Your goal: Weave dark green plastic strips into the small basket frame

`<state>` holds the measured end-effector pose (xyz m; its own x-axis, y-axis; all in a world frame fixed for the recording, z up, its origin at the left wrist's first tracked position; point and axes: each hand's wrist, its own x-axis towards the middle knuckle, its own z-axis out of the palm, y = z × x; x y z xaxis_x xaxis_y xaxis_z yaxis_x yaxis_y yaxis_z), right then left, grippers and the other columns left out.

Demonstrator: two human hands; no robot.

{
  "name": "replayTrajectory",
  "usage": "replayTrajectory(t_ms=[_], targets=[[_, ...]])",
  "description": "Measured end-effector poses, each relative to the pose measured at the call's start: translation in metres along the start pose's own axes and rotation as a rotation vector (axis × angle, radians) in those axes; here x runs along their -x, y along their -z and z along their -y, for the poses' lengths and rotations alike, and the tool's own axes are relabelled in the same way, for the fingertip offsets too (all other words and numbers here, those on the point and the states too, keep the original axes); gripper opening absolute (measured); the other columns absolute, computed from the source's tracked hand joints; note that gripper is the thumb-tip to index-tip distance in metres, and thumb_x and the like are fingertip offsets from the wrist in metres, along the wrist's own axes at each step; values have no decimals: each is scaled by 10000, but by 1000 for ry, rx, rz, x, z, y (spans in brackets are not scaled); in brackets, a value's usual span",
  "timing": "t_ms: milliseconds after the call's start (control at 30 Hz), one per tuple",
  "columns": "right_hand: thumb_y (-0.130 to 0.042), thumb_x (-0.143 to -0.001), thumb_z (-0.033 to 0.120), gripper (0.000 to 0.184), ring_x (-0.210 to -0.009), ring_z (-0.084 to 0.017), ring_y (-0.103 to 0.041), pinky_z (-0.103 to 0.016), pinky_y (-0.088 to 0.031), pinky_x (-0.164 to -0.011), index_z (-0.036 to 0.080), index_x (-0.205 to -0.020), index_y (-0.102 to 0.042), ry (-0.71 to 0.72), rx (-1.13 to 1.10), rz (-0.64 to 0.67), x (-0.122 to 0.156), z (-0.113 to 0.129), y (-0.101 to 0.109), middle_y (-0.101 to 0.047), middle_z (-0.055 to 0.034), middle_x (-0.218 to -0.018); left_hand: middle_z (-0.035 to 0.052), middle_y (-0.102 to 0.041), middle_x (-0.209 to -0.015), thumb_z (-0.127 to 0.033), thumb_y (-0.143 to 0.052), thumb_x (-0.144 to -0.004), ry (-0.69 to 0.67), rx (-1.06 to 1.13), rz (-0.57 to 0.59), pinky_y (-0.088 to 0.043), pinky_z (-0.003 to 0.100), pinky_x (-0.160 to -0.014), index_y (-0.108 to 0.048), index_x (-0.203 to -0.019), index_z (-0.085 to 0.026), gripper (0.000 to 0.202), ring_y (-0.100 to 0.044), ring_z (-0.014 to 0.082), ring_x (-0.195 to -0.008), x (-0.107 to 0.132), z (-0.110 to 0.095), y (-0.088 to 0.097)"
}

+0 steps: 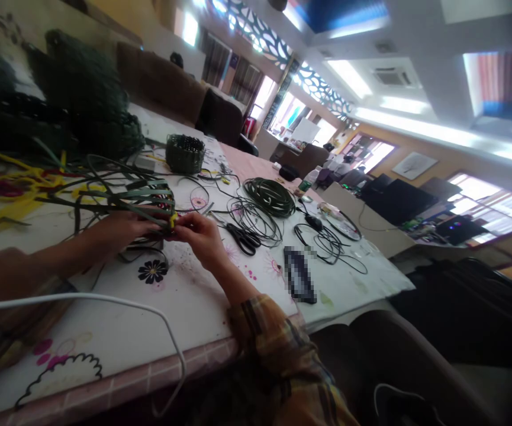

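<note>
My left hand (125, 229) and my right hand (200, 234) meet over the table (184, 307), both gripping a partly woven piece of dark green strips (144, 198). The strips fan out to the left and upward from my fingers. A small yellow strip (173, 220) shows between the two hands, pinched by my right fingertips. The woven part under my left palm is mostly hidden.
Black scissors (244, 238) lie just right of my right hand. A green wire coil (270, 196), loose black wires (327, 239), a small dark woven basket (185, 154) and a dark phone (299, 275) sit on the flowered cloth. Yellow strips (16, 189) and dark bundles lie far left.
</note>
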<state>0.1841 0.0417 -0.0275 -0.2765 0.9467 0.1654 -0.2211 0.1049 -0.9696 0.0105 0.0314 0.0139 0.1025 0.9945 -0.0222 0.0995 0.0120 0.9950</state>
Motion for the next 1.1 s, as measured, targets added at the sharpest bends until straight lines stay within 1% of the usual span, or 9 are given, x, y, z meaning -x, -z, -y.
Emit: replayTrajectory(t_ms=[167,333,433,533,667,767,867,1033,1100], targets=[[-829,-699,331,270,-707,-134,-711,-321,-605,-804,168,-809,-643,15,56,-21,0,0,-1,-667,38,-737,61,-775,-874,-410,-819,-444,30,14,6,-606,411,-835,-769,-873,-188,486,-699,235,-779,-1,0,-3],[-742,-767,177,110,-605,-118,-699,-237,-574,-653,156,-753,-635,6,138,-50,0,4,-2,-637,46,-654,76,-771,-914,-509,-806,-496,-76,-90,-27,-600,365,-757,-768,-907,-181,527,-693,249,-820,1,1,-7],[-710,-786,138,98,-534,-103,-674,-186,-521,-552,153,-731,-630,4,193,-62,2,9,-2,-614,56,-611,87,-775,-980,-531,-759,-561,-133,-124,-29,-591,342,-760,-770,-940,-186,513,-694,258,-890,1,6,-10],[-700,-791,124,122,-484,-95,-649,-166,-486,-492,151,-703,-619,-28,224,-85,4,12,-4,-591,64,-581,95,-775,-988,-533,-707,-598,-151,-172,-45,-587,354,-755,-769,-972,-186,514,-687,268,-888,1,9,-13],[-664,-799,69,153,-451,-98,-628,-184,-528,-492,141,-676,-608,-168,146,-110,5,19,-6,-572,69,-519,83,-777,-979,-525,-623,-649,-250,-329,-55,-569,396,-868,-779,-884,-213,421,-669,283,-904,3,7,-16],[-631,-817,34,194,-431,-98,-610,-212,-568,-499,130,-652,-596,-253,70,-97,7,26,-6,-576,61,-489,72,-777,-1004,-485,-587,-661,-282,-344,-45,-543,396,-950,-779,-865,-229,380,-664,294,-992,5,4,-17],[-609,-831,14,218,-412,-92,-589,-218,-574,-488,128,-647,-584,-294,31,-82,8,31,-6,-581,60,-488,59,-777,-943,-478,-596,-637,-230,-357,-27,-566,370,-854,-782,-919,-223,423,-668,285,-930,5,4,-16],[-582,-847,5,213,-424,-96,-616,-195,-560,-497,133,-678,-573,-322,10,-60,7,30,-6,-590,60,-506,9,-657,-596,-519,-654,-580,-91,-368,27,-531,293,-618,-781,-898,-210,461,-638,246,-729,3,8,-11],[-577,-842,2,202,-430,-97,-627,-187,-556,-502,136,-691,-568,-321,-6,-52,6,28,-7,-597,62,-519,8,-664,-600,-519,-638,-581,-52,-378,12,-493,271,-561,-784,-886,-211,458,-618,229,-682,2,10,-10]])
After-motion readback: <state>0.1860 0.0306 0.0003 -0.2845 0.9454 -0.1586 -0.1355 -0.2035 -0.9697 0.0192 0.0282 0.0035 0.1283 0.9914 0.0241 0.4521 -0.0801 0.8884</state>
